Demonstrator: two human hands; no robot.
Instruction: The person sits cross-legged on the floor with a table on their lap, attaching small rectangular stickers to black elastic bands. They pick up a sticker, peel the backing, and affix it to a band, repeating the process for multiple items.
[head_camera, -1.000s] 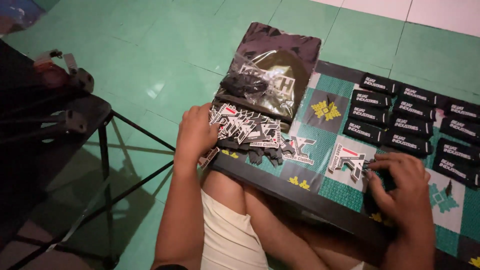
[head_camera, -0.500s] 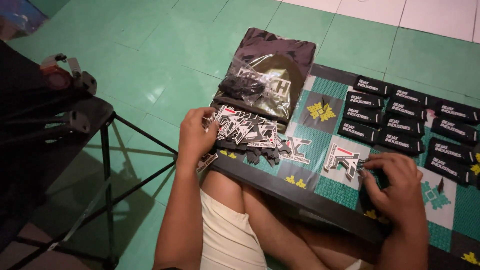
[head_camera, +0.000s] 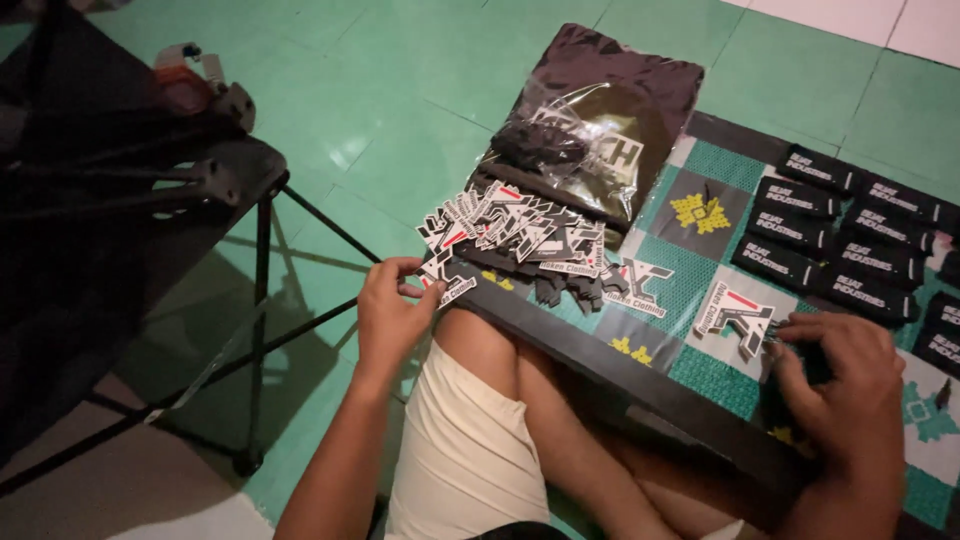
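Observation:
My left hand (head_camera: 390, 315) pinches a die-cut sticker (head_camera: 445, 285) at the near left edge of a low patterned table (head_camera: 650, 375). A heap of black, white and red stickers (head_camera: 520, 235) lies just beyond it. My right hand (head_camera: 845, 390) rests on the table at the right, fingers curled beside a small stack of stickers (head_camera: 735, 315); what it grips is hidden. A folded dark garment in a clear plastic bag (head_camera: 595, 125) lies at the table's far end.
Several black printed labels (head_camera: 850, 235) lie in rows at the table's right. My knee in cream shorts (head_camera: 470, 440) is under the table edge. A black folding stand (head_camera: 150, 190) with thin legs stands at the left on the green tiled floor (head_camera: 400, 100).
My left hand has drawn back from the sticker heap to the table's near left edge with one sticker pinched. My right hand has stayed beside the small stack.

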